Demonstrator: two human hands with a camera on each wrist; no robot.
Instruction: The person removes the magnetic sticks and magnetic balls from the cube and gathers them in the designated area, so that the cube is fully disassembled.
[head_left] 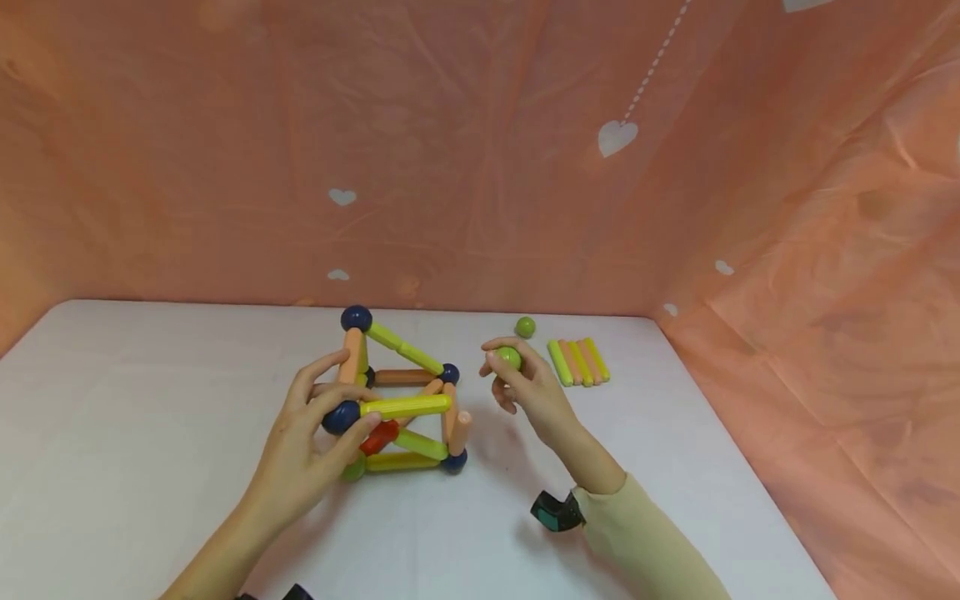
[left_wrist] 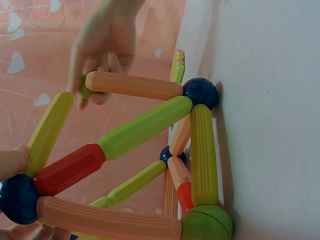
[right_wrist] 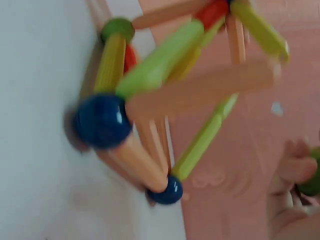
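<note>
A frame of coloured rods and balls stands on the table, left of centre in the head view. My left hand [head_left: 303,442] grips it by a dark blue ball [head_left: 342,417] at an upper corner. From that ball a yellow rod [head_left: 408,406] sticks out to the right with a free end. An orange rod [head_left: 461,433] rises from the blue ball [head_left: 453,461] at the lower right corner, its top also free. My right hand [head_left: 536,396] pinches a green ball [head_left: 508,358] in the air, apart from the frame. In the right wrist view that ball is partly hidden by fingers.
Another green ball [head_left: 525,327] lies on the table behind my right hand. To its right several yellow-green and orange rods [head_left: 579,362] lie side by side. An orange cloth [head_left: 480,150] with white hearts hangs behind the white table [head_left: 112,433] and along its right side.
</note>
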